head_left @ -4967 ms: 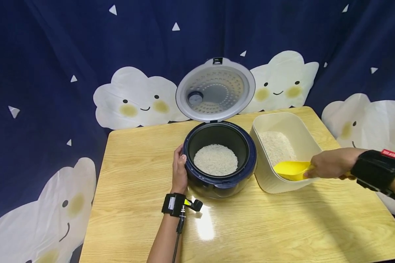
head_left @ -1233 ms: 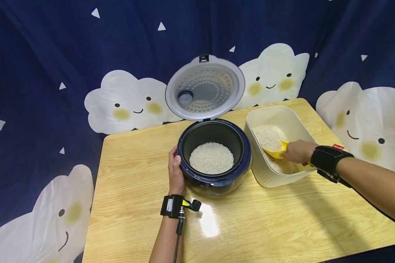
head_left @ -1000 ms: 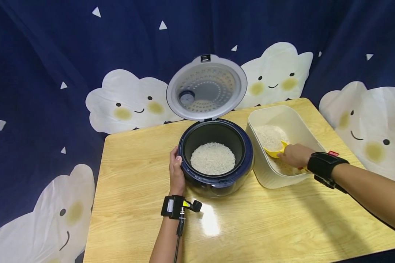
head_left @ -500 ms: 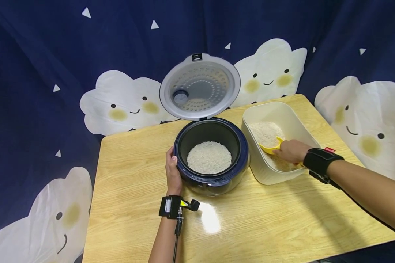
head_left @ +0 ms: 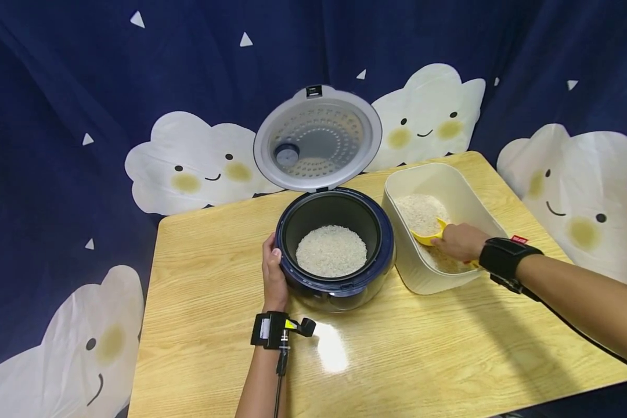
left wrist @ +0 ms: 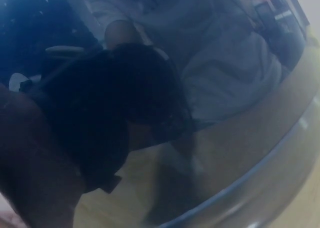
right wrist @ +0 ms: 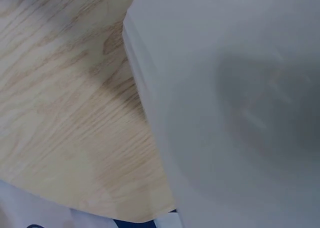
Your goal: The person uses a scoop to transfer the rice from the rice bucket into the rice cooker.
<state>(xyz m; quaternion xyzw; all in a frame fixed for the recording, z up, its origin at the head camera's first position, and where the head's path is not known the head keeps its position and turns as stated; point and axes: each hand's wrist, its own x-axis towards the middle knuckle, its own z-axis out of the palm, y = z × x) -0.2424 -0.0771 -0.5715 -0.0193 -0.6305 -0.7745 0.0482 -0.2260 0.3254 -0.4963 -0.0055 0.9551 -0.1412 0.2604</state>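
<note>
The right hand (head_left: 461, 242) is lowered inside the cream plastic tub (head_left: 462, 184), its fingers curled round the handle of a yellow scoop (head_left: 429, 234). The bowl of the scoop is pushed into the white rice (head_left: 420, 210) heaped at the far end of the tub; more grains are seen beneath the hand. In the right wrist view, only the pale outer wall of the tub (right wrist: 240, 112) and the wood grain beside it are shown.

The left hand (head_left: 273, 273) is pressed against the left side of the rice cooker (head_left: 381, 255), with the thumb laid over the dark blue rim and the fingers wrapped along the wall. A round layer of cooker rice (head_left: 331, 251) is held in the black inner pot. The cooker lid (head_left: 317, 138) is raised upright behind the pot.

The tub is set just beside the cooker, on its right. Both are carried on the wooden table (head_left: 397, 360).
</note>
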